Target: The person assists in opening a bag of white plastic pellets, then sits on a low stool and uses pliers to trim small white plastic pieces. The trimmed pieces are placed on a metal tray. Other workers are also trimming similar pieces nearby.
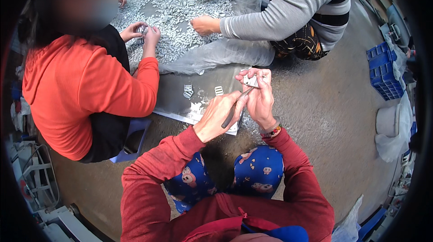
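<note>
My left hand is closed around dark-handled pliers, whose narrow tip points up and to the right. My right hand holds a small pale slotted buckle piece between thumb and fingers. The pliers' tip meets the lower edge of that piece; whether the jaws grip it is too small to tell. On the sheet left of my hands lie a single slotted buckle and a small cluster of similar buckles. White scraps are scattered just beyond my left wrist.
A large spread of small metallic pieces lies on plastic film ahead. A co-worker in orange sits at left, another in grey stripes at far right, both handling pieces. Blue crates and a pale bucket stand at right.
</note>
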`<state>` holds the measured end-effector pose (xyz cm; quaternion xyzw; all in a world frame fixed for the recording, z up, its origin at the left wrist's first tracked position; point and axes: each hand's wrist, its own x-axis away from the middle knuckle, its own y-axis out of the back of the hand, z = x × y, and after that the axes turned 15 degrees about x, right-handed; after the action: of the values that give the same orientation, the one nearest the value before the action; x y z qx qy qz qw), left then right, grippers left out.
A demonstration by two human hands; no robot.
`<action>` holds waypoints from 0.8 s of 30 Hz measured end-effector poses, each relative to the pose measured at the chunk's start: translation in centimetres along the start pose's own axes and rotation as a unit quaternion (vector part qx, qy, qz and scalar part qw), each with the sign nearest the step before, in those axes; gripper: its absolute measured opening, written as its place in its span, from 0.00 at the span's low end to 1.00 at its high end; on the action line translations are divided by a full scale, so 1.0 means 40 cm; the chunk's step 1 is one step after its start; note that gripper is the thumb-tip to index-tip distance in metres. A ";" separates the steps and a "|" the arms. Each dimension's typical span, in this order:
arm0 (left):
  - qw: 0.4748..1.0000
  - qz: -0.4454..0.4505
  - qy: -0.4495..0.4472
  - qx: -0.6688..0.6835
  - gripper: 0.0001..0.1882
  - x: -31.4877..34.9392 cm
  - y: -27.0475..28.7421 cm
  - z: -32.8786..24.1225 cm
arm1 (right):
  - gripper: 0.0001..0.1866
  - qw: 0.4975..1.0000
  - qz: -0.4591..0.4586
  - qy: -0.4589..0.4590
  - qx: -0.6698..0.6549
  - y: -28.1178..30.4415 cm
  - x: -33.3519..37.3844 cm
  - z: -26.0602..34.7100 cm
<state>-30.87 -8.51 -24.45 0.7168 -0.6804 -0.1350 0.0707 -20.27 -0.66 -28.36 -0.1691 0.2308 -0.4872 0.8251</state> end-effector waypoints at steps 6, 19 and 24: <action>0.997 -0.049 -0.063 -0.006 0.15 -0.022 -0.030 0.019 | 0.05 0.998 -0.042 0.048 -0.007 -0.022 -0.014 0.004; 0.998 0.001 -0.058 -0.010 0.10 -0.033 -0.016 0.059 | 0.10 0.985 0.018 -0.036 -0.167 0.047 -0.016 0.013; 0.993 0.012 -0.072 -0.093 0.08 -0.030 -0.023 0.049 | 0.20 0.978 -0.095 -0.170 -0.078 0.047 -0.022 0.029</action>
<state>-30.60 -7.10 -26.48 0.6876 -0.6764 -0.2485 0.0893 -18.63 1.06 -28.13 -0.3348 0.1075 -0.5079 0.7864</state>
